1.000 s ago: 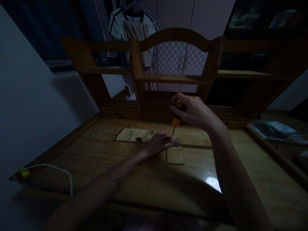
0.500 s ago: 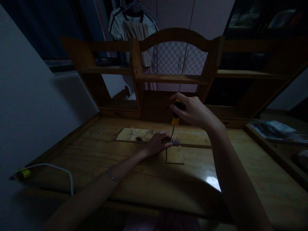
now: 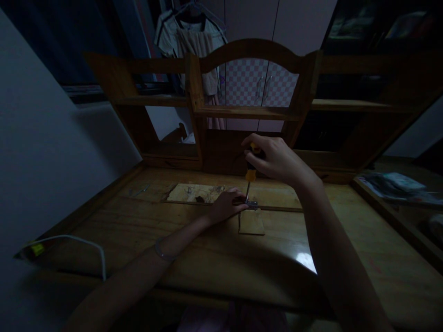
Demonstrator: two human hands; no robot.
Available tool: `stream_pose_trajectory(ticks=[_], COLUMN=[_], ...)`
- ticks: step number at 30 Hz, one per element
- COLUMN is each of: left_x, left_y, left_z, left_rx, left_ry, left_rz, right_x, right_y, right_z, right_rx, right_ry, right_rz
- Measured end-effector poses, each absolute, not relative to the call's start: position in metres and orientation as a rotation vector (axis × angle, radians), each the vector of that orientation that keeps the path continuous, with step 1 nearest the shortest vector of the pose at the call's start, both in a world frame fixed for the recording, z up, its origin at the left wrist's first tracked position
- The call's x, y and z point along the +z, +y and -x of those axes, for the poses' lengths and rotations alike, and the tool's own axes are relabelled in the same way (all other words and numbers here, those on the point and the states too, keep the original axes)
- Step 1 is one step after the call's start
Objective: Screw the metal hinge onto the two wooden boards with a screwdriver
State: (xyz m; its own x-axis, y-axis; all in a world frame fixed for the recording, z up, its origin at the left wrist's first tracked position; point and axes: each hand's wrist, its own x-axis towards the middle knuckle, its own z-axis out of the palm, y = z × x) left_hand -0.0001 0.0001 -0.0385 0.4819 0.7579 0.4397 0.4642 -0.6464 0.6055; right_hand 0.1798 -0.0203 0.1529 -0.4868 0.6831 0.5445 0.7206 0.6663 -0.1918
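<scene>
Your right hand (image 3: 277, 159) grips the screwdriver (image 3: 250, 173) upright, tip on the bracket (image 3: 251, 203); your left hand (image 3: 224, 206) presses beside it, fingers curled, on the worktop (image 3: 207, 249).

Two hands, one screwdriver (image 3: 250, 173), one metal bracket (image 3: 252, 203), one small wooden block (image 3: 251, 222), one white cable (image 3: 83, 242).

Counter (image 3: 207, 258): glossy wood with a raised rim, dimly lit. Lying on it: a long flat wooden board (image 3: 194, 192) along the back; a small wooden block (image 3: 252, 223) just in front of it; a small metal fitting (image 3: 252, 203) between the two; small metal pieces (image 3: 139, 190) at the far left; a white cable (image 3: 90, 244) with a yellow tip at the near-left edge; papers (image 3: 394, 184) at the far right.
</scene>
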Motion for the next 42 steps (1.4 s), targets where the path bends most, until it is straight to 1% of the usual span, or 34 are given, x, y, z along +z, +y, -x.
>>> stream_pose_trajectory(ticks=[10, 19, 33, 38, 42], left_x=[-0.0414, -0.0379, -0.0412, -0.0411, -0.0402], left_y=[0.0004, -0.0012, -0.0003, 0.0005, -0.001], left_z=[-0.0002, -0.0003, 0.0005, -0.0004, -0.0004], left_rx=[0.994, 1.003, 1.018, 1.044, 1.04], left_ry=[1.031, 1.004, 1.005, 1.021, 1.019], left_rz=[-2.323, -2.332, -2.302, -2.318, -2.282], right_x=[0.155, 0.1544, 0.1555, 0.1538, 0.1549], right_y=[-0.0229, -0.0228, -0.023, -0.0224, -0.0239], right_z=[-0.1832, -0.1816, -0.1827, -0.1822, -0.1823], right_rx=[-0.043, -0.184, -0.06, -0.086, -0.015], right_ry=[-2.303, -2.26, -2.298, -2.262, -2.281], right_rz=[1.072, 1.221, 1.09, 1.138, 1.111])
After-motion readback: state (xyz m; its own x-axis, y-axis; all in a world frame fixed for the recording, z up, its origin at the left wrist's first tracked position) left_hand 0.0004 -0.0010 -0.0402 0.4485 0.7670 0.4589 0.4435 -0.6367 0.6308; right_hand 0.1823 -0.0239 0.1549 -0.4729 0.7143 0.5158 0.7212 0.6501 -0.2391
